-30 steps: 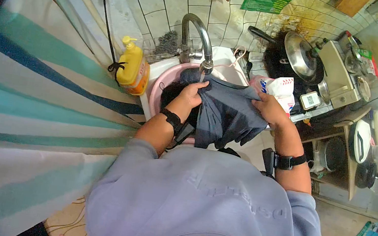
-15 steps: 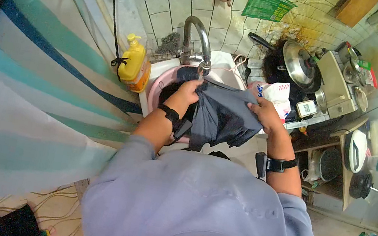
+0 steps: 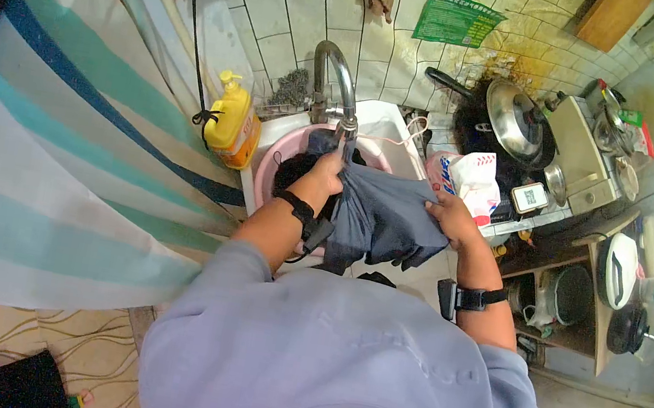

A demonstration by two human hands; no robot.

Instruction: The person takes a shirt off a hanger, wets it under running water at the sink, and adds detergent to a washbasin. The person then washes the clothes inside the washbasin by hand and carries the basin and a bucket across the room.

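Observation:
A dark grey garment (image 3: 386, 214) is stretched between my two hands, its lower edge hanging in folds in front of the sink. My left hand (image 3: 327, 175) is closed around its left end, just below the faucet (image 3: 337, 63). At the upper right corner of the cloth, my right hand (image 3: 453, 218) pinches the edge between thumb and fingers. Under and behind my left hand, a pink basin (image 3: 263, 180) stands in the white sink (image 3: 393, 120). Dark cloth (image 3: 296, 169) lies in that basin, partly hidden by my left forearm.
A yellow pump bottle (image 3: 233, 126) stands left of the sink, beside a striped curtain (image 3: 95, 139). To the right are a white and red packet (image 3: 473, 181), a small white device with a display (image 3: 529, 198), and a lidded pan (image 3: 516, 123) on the stove. Shelves (image 3: 558, 320) stand lower right.
The view has tilted slightly, so the surroundings sit a little lower. Both hands keep their hold on the garment, which looks pulled a bit flatter between them.

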